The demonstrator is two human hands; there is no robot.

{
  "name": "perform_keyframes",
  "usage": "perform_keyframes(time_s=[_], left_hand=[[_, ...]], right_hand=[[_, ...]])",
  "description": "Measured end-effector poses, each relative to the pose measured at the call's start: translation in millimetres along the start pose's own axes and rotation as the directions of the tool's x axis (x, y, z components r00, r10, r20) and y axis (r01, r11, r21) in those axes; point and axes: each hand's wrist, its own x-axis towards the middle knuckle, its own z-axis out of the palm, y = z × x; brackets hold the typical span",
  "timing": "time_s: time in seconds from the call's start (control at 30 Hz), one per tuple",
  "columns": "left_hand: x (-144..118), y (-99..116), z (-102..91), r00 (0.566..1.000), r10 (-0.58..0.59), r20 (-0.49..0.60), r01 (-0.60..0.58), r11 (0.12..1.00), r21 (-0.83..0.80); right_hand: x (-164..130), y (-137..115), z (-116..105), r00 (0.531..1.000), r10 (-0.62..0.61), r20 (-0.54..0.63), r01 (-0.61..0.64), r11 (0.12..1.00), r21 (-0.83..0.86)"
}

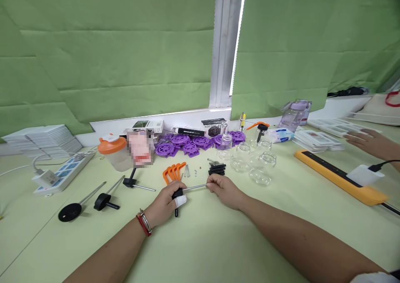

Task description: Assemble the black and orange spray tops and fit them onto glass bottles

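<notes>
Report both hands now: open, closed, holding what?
Left hand: closed, holding the black piece at one end of the metal rod.
Right hand: closed, pinching its other end.

Green coverings (125, 58), grey window frame (222, 45), pale-green table (218, 245)

spreads out as a pale green table (212, 241), seamed at left. bears a white power strip (67, 172), an orange-lidded cup (113, 154), purple plastic parts (180, 140) and glass jars (240, 160). also carries three black cranks (70, 212) with metal rods at left, orange pieces (171, 173) and black bars (216, 169) mid-table, a yellow power strip (337, 178) at right.
</notes>
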Motion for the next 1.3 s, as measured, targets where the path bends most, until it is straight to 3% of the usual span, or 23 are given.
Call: perform_keyframes(time_s=[0.2,0.4,1.03,1.13,1.3], left_hand=[[0.5,1.4,-0.7,1.0,0.0,0.004,0.0,1.0,0.017],[0.2,1.9,-0.4,1.0,-0.002,-0.006,0.002,1.0,0.01],[-0.1,4.2,-0.3,1.0,0.022,0.002,-0.022,0.999,0.039],[-1.9,4.4,1.6,0.998,0.055,-0.01,-0.054,0.993,0.103],[-7.2,12.8,-7.9,0.99,0.138,0.029,-0.138,0.919,0.368]], right_hand=[[-1.0,-0.1,-1.4,1.0,-0.005,-0.005,0.004,0.999,-0.047],[0.3,5.3,1.5,0.997,-0.063,-0.042,0.066,0.995,0.073],[0.6,-2.7,-1.6,1.0,0.012,0.014,-0.012,1.0,0.001],[-0.6,-2.6,-1.4,1.0,0.007,0.022,-0.007,1.0,0.005],[-4.2,-2.2,0.6,0.998,-0.058,0.007,0.058,0.998,0.03]])
